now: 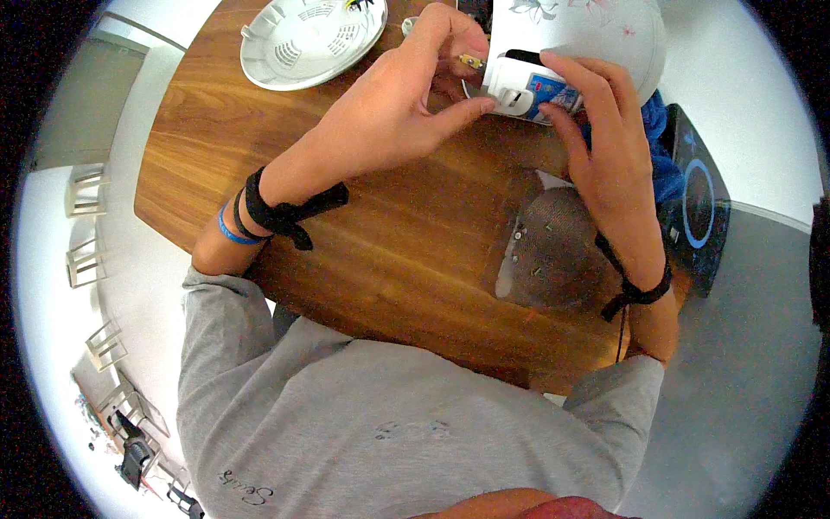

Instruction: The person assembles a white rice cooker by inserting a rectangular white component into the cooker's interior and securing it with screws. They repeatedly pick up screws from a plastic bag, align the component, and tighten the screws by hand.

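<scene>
A white control panel (516,99) with a blue label and a small switch lever sits against a white rounded appliance body (627,39) printed with flowers. My right hand (609,130) grips the panel's right end between thumb and fingers. At its left end, the thumb tip of my left hand (406,95) touches the lower corner, while the other fingers curl behind and are partly hidden. Beside those curled fingers shows a small yellowish metal part (471,61); whether it is held or attached to the panel I cannot make out.
A white round vented plastic cover (285,48) lies at the far left of the wooden table (389,233). Nearer me on the right is a clear plastic bag (553,246) with small metal pieces. Blue cloth (664,160) and a dark box with a blue ring (692,212) are at the right edge.
</scene>
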A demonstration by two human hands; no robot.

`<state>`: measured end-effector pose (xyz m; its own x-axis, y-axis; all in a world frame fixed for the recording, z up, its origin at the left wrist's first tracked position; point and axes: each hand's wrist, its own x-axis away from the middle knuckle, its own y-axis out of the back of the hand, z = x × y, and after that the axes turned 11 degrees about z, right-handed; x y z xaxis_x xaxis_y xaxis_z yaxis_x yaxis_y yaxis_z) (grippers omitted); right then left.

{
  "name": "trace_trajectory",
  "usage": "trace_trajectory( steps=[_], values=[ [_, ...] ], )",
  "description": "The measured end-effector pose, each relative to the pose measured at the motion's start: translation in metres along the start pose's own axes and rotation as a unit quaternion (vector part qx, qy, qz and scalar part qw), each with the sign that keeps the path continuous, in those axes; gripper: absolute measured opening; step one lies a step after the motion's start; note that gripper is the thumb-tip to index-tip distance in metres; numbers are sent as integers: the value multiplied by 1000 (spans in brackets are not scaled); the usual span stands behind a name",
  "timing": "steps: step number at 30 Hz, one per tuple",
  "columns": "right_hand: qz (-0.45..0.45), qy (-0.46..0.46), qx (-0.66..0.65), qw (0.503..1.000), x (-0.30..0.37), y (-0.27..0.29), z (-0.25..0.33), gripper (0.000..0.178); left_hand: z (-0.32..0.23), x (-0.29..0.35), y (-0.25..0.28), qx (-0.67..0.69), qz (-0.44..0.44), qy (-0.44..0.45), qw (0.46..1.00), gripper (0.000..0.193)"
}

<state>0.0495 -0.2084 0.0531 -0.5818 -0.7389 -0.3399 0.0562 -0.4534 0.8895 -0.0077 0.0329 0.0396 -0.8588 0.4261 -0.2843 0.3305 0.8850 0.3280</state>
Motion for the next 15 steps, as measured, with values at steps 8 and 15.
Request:
trace_trajectory(
  steps=[8, 15],
  values=[
    [-47, 24, 154, 987, -11, 11, -3, 47, 22, -11, 3, -11, -25, -11, 1000, 49],
    [-11, 43, 157, 987, -21, 13, -7, 66, 25, -31, 30, -135, 58, -29, 989, 45]
  ],
)
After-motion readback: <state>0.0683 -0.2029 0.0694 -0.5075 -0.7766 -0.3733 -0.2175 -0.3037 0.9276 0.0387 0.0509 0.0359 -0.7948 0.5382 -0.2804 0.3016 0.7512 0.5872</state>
